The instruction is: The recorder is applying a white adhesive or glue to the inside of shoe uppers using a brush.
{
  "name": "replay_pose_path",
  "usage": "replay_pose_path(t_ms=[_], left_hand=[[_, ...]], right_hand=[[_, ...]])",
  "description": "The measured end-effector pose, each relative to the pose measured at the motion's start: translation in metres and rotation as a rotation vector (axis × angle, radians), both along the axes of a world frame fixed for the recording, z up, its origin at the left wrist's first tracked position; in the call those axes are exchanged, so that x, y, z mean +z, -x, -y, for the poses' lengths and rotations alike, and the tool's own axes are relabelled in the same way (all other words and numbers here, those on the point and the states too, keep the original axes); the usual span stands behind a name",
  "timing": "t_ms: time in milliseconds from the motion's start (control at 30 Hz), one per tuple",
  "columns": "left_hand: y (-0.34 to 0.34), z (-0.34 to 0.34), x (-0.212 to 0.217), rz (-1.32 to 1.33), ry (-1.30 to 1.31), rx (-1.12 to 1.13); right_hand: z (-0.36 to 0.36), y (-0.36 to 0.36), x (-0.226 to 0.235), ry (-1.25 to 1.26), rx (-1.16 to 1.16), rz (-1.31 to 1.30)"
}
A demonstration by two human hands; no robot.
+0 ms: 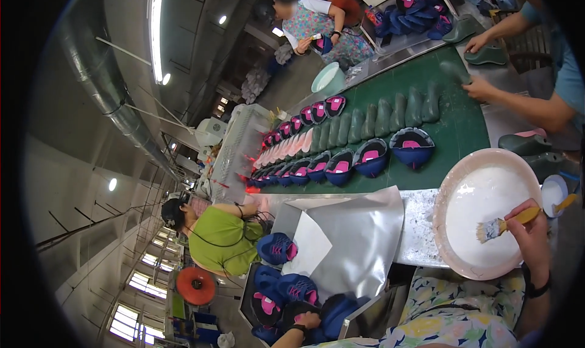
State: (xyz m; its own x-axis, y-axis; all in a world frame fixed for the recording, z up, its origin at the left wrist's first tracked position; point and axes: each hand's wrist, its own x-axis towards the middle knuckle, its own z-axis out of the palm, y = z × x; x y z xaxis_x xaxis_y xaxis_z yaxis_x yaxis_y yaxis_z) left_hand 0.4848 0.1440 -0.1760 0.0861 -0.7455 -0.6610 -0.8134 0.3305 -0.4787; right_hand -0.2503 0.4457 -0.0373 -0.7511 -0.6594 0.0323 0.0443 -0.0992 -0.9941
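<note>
My right hand [529, 231] is closed round the yellow handle of a paintbrush [492, 230]. Its pale bristles are held over a wide pinkish basin [440, 217] with white liquid in it. At the lower middle my left hand [309, 320] reaches into a metal bin [356, 333] heaped with blue shoe uppers. Its fingers are curled on a dark shoe upper [298, 311] with a pink inside, partly hidden by the hand. More blue uppers with pink marks [297, 287] lie around it, and one single upper [276, 249] rests higher on the pile.
A green conveyor belt [454, 168] carries rows of blue uppers [372, 156] and dark green shoe lasts [384, 116]. Metal sheeting [359, 238] covers the near ledge. A small white bowl [553, 193] stands beside the basin. Co-workers [222, 238] work around the belt; one handles lasts [485, 56] at right.
</note>
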Motion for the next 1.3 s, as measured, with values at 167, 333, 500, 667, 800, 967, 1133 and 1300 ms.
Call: replay_pose_path(t_ms=[167, 333, 500, 667, 800, 967, 1133, 1300], left_hand=[[0.193, 0.014, 0.077, -0.686, -0.255, 0.906], [0.204, 0.042, 0.052, -1.006, -0.001, 0.629], [0.310, 0.105, 0.129, -1.116, 0.506, -0.229], [0.391, 0.066, 0.121, -0.767, 0.612, -0.540], [0.451, 0.059, 0.053, -1.358, -0.050, -0.268], [0.449, 0.075, 0.086, -1.475, 0.014, -0.753], [0.382, 0.095, 0.075, -1.127, -0.125, -1.023], [0.386, 0.068, 0.069, -1.043, -0.005, -1.132]], right_hand=[[-0.007, -0.006, -0.004, -0.007, -0.042, -0.014], [-0.017, -0.016, 0.000, -0.045, -0.037, -0.092], [-0.033, -0.019, 0.003, -0.154, -0.145, -0.237], [-0.005, -0.038, 0.010, -0.073, -0.002, -0.241], [0.006, -0.041, -0.008, -0.151, 0.060, -0.299], [-0.017, -0.024, -0.018, -0.281, -0.050, -0.329], [0.000, 0.003, -0.033, -0.284, -0.059, -0.414], [0.069, -0.025, -0.029, -0.186, 0.273, -0.488]])
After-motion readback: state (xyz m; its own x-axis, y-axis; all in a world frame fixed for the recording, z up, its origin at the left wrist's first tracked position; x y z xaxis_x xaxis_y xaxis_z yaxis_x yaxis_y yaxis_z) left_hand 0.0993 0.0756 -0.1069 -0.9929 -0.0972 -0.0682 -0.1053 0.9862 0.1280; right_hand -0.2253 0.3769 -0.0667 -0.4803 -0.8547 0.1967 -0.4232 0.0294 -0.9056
